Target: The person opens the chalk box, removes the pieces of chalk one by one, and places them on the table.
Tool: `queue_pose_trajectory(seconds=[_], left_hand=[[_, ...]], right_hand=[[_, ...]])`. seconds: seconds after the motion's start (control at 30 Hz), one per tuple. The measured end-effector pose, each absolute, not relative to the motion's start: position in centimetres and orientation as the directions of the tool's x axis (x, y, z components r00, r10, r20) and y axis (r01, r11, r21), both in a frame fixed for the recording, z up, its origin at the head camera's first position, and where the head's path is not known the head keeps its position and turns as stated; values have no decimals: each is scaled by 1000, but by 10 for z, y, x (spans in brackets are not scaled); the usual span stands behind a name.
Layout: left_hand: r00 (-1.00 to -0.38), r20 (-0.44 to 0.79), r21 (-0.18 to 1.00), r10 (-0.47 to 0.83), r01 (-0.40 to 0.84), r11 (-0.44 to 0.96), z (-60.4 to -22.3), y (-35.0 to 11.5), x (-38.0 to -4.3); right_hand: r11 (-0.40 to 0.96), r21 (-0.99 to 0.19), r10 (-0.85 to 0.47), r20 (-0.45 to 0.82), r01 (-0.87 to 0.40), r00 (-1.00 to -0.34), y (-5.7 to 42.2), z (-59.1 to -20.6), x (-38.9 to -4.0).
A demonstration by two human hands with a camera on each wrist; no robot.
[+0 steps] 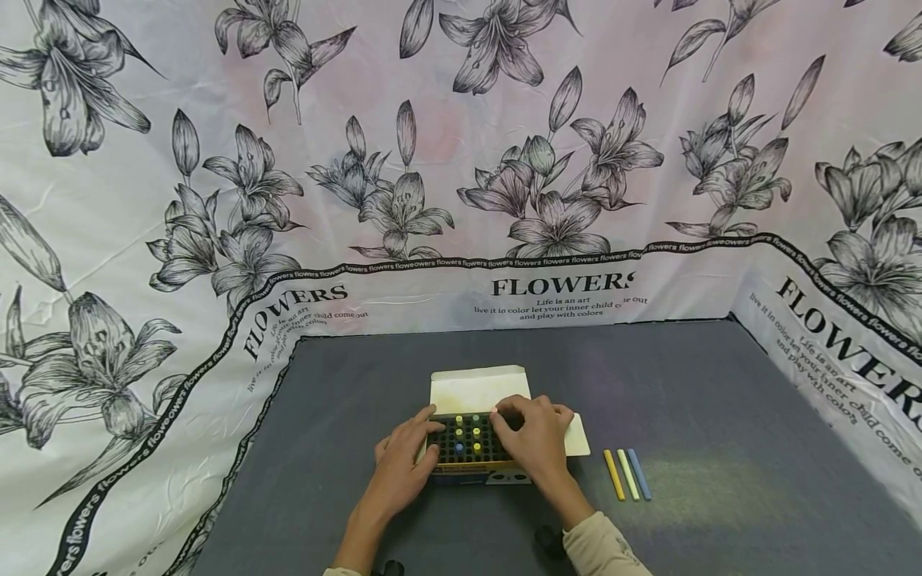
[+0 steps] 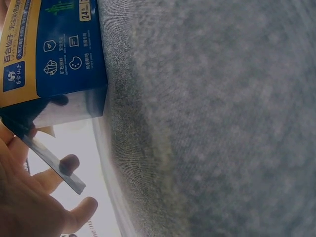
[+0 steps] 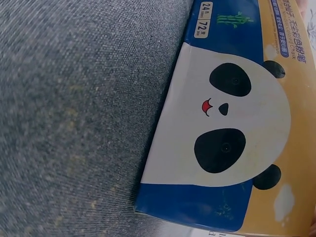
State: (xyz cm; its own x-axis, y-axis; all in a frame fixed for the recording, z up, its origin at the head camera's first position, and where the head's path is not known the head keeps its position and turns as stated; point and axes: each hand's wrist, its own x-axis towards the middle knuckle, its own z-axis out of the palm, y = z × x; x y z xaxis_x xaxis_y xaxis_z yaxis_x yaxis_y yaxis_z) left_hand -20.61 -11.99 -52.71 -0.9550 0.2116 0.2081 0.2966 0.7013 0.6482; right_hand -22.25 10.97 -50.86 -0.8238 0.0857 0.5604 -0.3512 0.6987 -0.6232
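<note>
A: A pale sleeve [image 1: 605, 548] enters along the bottom edge, nearest the camera. Where is the risk?

B: At lower center-left, the left hand [image 1: 403, 458], fingers spread and clasping nothing, touches the left side of a chalk box [image 1: 461, 469]. If that light brace slips, the box could skid.

A: And the box itself?

B: It stands at lower center, chalk tips [image 1: 477, 433] showing in its dark tray [image 1: 468, 442]. A piece forced in crooked could snap and jam.

A: Farther right?

B: The right hand [image 1: 536, 436] bends over the tray's upper-right corner; whether it pinches chalk, I cannot tell. Its heel could snag the side flap [image 1: 578, 438]. Beyond, three chalk sticks [image 1: 628, 475] lie loose, side by side; a brushing sleeve could roll them.
</note>
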Motion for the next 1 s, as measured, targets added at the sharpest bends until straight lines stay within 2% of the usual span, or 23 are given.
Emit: queue_pose_trajectory(seconds=[0.2,0.53,1.0], left_hand=[[-956,203,647,211,292,704,-527,-120,-206],[-955,209,647,211,297,703,-527,-120,-207],[-956,208,641,206,292,710,-527,-120,-206]], right_hand=[[664,-635,83,588,-395,-805,111,-509,-223],[529,-667,84,657,-525,-749,116,-508,-225],[468,-633,145,743,-616,-654,135,-493,-219]])
